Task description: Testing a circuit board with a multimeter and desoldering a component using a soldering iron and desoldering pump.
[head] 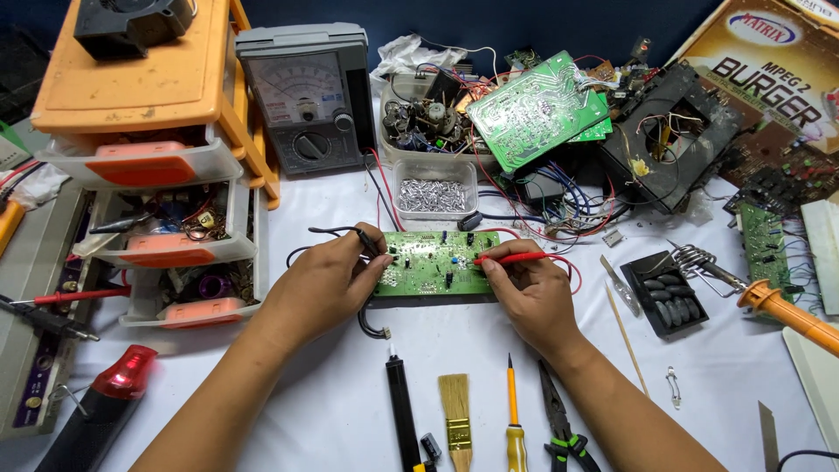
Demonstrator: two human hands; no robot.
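A green circuit board (428, 267) lies flat on the white table in front of me. My left hand (328, 284) pinches a black meter probe (371, 243) and presses its tip to the board's left edge. My right hand (529, 288) holds a red meter probe (516, 259), its tip touching the board's right half. Red and black leads run back toward the grey analog multimeter (306, 100) standing behind the board.
An orange drawer cabinet (166, 166) stands at left. A box of small metal parts (433, 194) and a heap of boards and wires (542, 114) sit behind. A brush (455, 411), screwdriver (513, 411), pliers (559, 419) and black pen tool (402, 415) lie near me. A soldering iron (773, 306) rests at right.
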